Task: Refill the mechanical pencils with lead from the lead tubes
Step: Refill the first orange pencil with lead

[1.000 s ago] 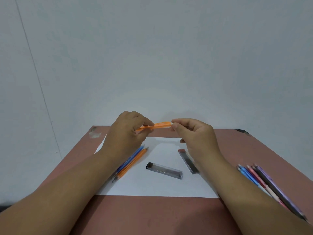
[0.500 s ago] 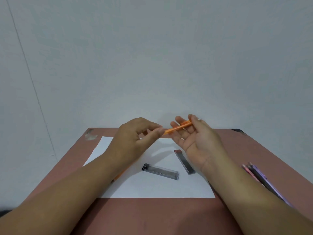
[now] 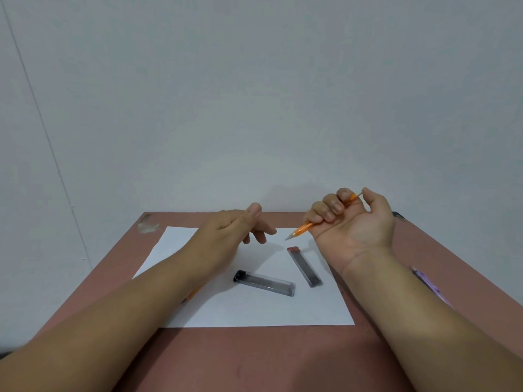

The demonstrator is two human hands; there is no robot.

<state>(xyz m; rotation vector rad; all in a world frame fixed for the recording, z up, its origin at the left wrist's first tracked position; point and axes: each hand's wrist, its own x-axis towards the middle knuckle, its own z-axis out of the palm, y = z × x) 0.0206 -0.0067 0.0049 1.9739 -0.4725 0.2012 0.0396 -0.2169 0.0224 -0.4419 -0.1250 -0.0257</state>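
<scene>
Nearest the camera, two bare forearms reach forward over a reddish-brown table; on it lies a white sheet of paper, its near edge running between the arms. On the sheet, toward its near half, a clear lead tube with a black cap lies flat, cap end to the left; just beside its right end, a second lead tube with a red cap lies at a slant, red end pointing away. The two tubes are near each other but I cannot tell whether they touch. Under the left forearm a sliver of an orange pencil shows on the paper, mostly hidden; by the right forearm, off the paper, a purple pencil lies on the table, partly covered by the arm.

Farther on, the left hand hangs above the sheet, fingers loosely curled downward and thumb raised, holding nothing. To the right and a little higher, the right hand is turned palm up; its fingers are clenched round an orange mechanical pencil, whose silver tip points down and left toward the paper, clear of it; the pencil's upper end pokes out near the thumb. Behind the table stands a plain pale wall.
</scene>
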